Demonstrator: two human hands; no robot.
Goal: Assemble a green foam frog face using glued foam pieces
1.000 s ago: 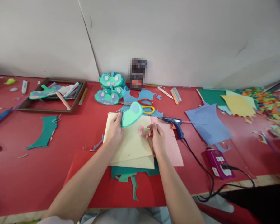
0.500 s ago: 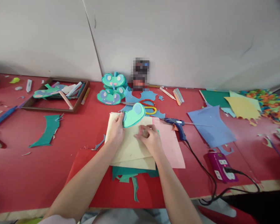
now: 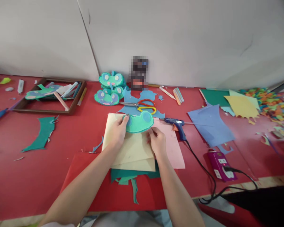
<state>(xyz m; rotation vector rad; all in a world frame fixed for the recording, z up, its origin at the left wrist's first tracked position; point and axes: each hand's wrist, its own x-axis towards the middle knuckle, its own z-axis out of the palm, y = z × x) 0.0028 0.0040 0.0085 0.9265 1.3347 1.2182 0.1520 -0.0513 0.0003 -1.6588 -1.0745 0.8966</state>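
Mint-green, double-lobed felt-like cut-out (image 3: 139, 123) is pinched at its near end by the thumb and fingers of my left hand (image 3: 118, 131), above a flat cream sheet (image 3: 130, 153). My right hand (image 3: 158, 140) is at the cut-out's lower edge, fingers drawn together; I cannot tell whether they grip anything. Blue ovals (image 3: 147, 118) mark both lobes. Judged against the layered green faces (image 3: 111, 79) beyond my left hand, white discs and pink snout are outstanding.
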